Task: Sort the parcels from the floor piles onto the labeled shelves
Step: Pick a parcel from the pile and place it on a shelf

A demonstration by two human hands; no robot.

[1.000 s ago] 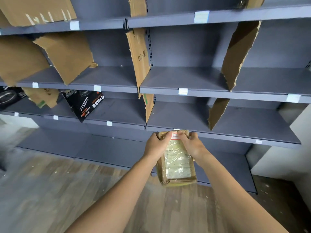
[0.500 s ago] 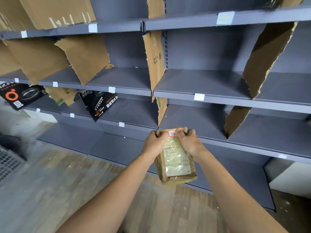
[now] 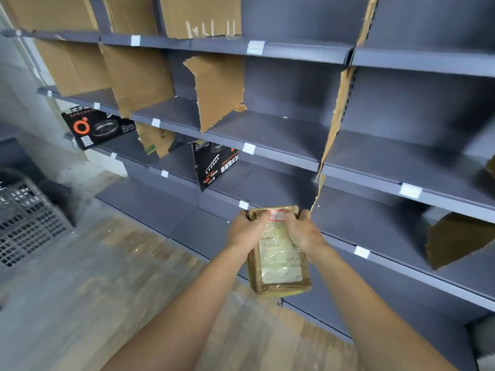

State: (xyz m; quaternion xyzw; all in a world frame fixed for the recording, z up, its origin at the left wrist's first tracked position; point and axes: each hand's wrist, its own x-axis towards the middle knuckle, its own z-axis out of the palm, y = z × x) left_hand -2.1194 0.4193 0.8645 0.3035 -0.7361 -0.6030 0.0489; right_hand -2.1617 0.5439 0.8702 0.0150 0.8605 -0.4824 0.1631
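While both arms reach forward, the left hand (image 3: pixel 247 229) and right hand (image 3: pixel 303 232) grip the top edge of a tape-wrapped brown parcel (image 3: pixel 280 261), fingers curled over it. The parcel hangs upright in front of the lower grey shelves (image 3: pixel 380 231), above the wooden floor (image 3: pixel 107 263). Torn cardboard dividers (image 3: pixel 217 89) split the shelves; a black printed box (image 3: pixel 214 164) stands on one.

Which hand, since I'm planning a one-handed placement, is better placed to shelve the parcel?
Probably right. Both hands grip the parcel at its top, but the right hand sits nearer the shelf front; the left hand is on the floor side.
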